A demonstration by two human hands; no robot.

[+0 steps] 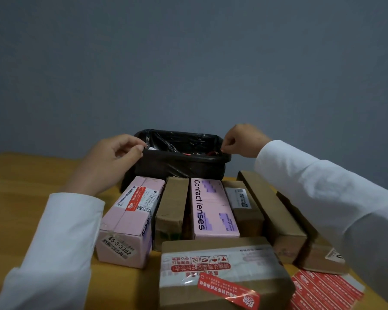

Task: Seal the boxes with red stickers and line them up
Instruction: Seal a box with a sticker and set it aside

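Note:
Several boxes stand side by side on the wooden table (20, 198): a pink box with a red sticker (130, 218), a brown box (171, 211), a pink "Contact lenses" box (211, 209) and brown boxes to the right (271, 213). Nearest me lies a brown box (222, 276) with a red sticker (229, 293) lying partly on its top. A sheet of red stickers (323, 289) lies at the lower right. My left hand (112, 159) pinches the left rim of the black bin liner (182, 153). My right hand (242, 139) pinches its right rim.
The bin lined with the black bag stands behind the row of boxes, with red scraps inside (211, 153). A grey wall rises behind the table. Bare wood lies to the left of the boxes.

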